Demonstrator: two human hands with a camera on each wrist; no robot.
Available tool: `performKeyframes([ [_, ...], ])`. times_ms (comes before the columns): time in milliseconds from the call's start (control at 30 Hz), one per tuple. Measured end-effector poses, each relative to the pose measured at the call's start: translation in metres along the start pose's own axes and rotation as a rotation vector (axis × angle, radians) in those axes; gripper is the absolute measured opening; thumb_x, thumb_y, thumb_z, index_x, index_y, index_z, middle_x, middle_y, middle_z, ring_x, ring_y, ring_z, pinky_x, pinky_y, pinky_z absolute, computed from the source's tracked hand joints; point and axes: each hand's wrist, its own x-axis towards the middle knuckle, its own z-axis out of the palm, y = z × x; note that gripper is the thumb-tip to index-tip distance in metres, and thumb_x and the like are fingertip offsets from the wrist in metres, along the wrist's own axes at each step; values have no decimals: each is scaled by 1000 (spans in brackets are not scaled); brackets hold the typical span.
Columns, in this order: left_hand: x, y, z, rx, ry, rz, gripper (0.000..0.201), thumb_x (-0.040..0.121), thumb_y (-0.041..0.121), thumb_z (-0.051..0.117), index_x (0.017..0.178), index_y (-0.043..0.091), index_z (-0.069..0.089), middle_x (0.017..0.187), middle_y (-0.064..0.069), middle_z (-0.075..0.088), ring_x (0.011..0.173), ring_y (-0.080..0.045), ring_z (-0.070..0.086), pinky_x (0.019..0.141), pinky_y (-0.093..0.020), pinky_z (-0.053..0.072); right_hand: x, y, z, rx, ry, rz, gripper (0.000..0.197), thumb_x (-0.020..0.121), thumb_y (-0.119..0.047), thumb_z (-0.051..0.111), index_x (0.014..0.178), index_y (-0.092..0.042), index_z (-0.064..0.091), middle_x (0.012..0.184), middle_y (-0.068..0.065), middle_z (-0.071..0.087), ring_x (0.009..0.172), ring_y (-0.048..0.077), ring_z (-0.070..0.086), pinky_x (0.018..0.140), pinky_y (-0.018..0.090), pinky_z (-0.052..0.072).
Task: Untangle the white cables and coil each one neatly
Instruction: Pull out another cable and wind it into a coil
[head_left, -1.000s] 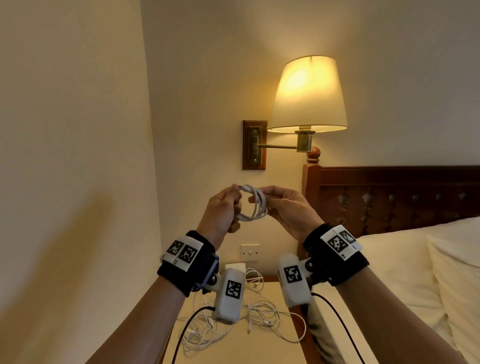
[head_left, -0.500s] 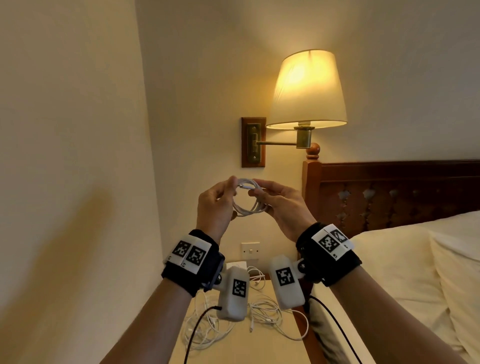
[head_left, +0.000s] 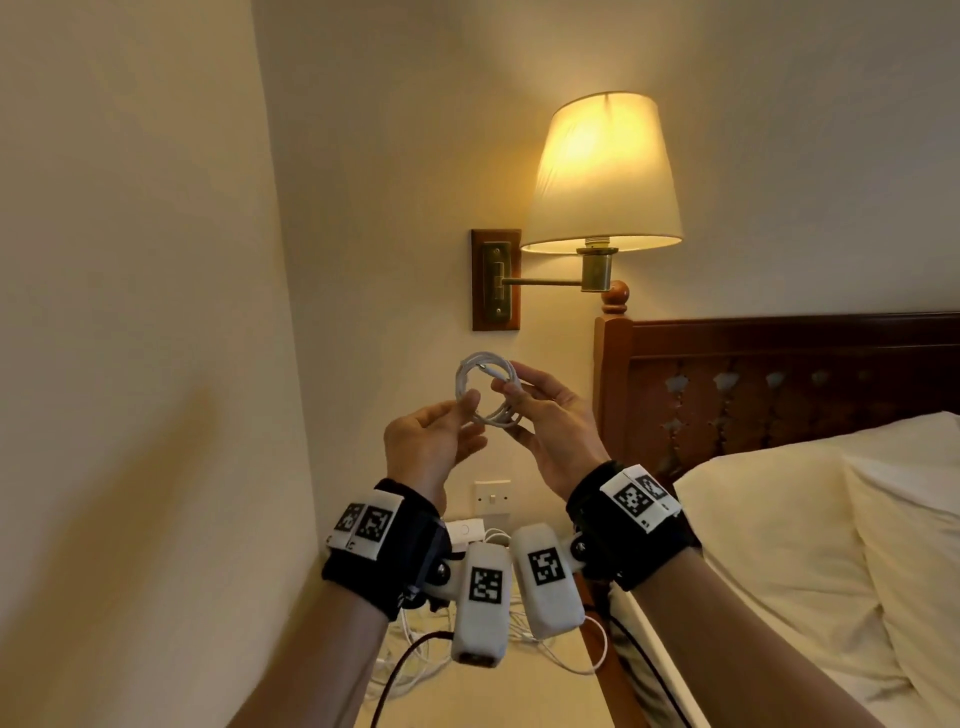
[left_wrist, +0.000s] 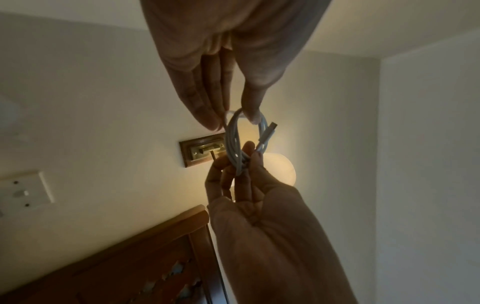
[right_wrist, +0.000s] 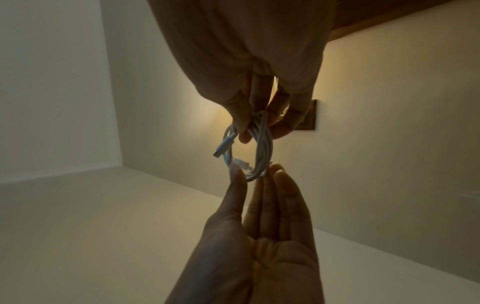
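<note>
1. Cream walls meet in a corner at 11 o'clock; a lit lamp (head_left: 602, 176) on a brass arm hangs at 1 o'clock, its wood plate (head_left: 496, 280) just left of it.
2. Dark headboard (head_left: 779, 384) and pillow (head_left: 810, 545) at 3 o'clock; wall switch (head_left: 492, 498) low at centre.
3. Nightstand (head_left: 493, 691) at 6 o'clock, mostly hidden by the wrist cameras. Loose cables (head_left: 582, 660) lie on it in a tangle, and a small white box (head_left: 465, 531) sits at its back edge.
4. Coil (head_left: 485, 389) of white cable held in the air at centre, between both hands, in front of the wall and well above the nightstand. Loops bunched into a small ring; one plug end sticks out at its top.
5. Left hand (head_left: 426, 447): thumb and fingertips pinch the coil's lower-left edge; fingers nearly straight, palm turned up. Left wrist view shows the thumb (left_wrist: 253, 98) on one side of the loops and the fingers (left_wrist: 205, 98) on the other.
6. Right hand (head_left: 550, 431): fingers curled round the coil's right side, the bundle gripped between thumb and fingers. Right wrist view confirms the loops pass between its fingers (right_wrist: 240, 115).
7. Both wrists carry black bands with printed square markers.
</note>
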Motion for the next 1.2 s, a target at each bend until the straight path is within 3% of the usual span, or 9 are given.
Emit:
performKeyframes([
  [133,3,1,-2,13,46,93,25,81,23,75,100,8,73,90,-8,75,81,-17,72,66,-26,57,0,-1,-2,-10,24,11,27,93,-5,59,119,-11,64,98,6,73,82,13,66,68,27,52],
  [233,3,1,-3,-49,25,48,20,87,25,69,99,9,73,92,-6,75,88,-16,71,69,-26,56,-1,-1,-3,-7,35,19,25,93,-5,60,117,-11,65,94,4,74,77,10,66,65,25,52],
  [400,2,6,-3,-206,23,7,12,88,11,67,98,9,73,97,-11,74,93,-21,69,78,-30,55,-4,0,-4,-28,23,22,22,93,-5,60,112,-12,66,88,1,75,78,11,65,69,27,53],
  [633,-4,1,3,48,-1,373,13,99,14,51,106,12,62,103,-3,69,90,-12,71,70,-29,59,-6,-5,0,-64,62,19,18,92,-5,61,108,-11,68,90,7,74,78,15,68,69,28,54],
  [767,-3,-3,0,183,-9,495,9,96,15,56,102,14,63,101,-1,67,85,-16,70,66,-32,60,-4,-9,0,-65,103,4,18,89,-5,64,106,-10,69,91,11,73,76,15,67,70,27,55],
  [967,-1,-1,-2,162,12,451,16,83,22,73,93,10,70,89,-6,73,79,-19,72,66,-35,61,-7,-5,2,-65,138,-24,19,87,-6,67,105,-12,70,96,12,72,79,16,66,72,28,56],
  [1200,3,15,-4,-13,-78,78,18,75,9,79,69,12,63,89,-10,76,88,-24,72,74,-33,53,-7,1,4,-60,158,-81,21,89,-3,64,107,-12,69,91,6,75,72,9,65,72,27,56],
])
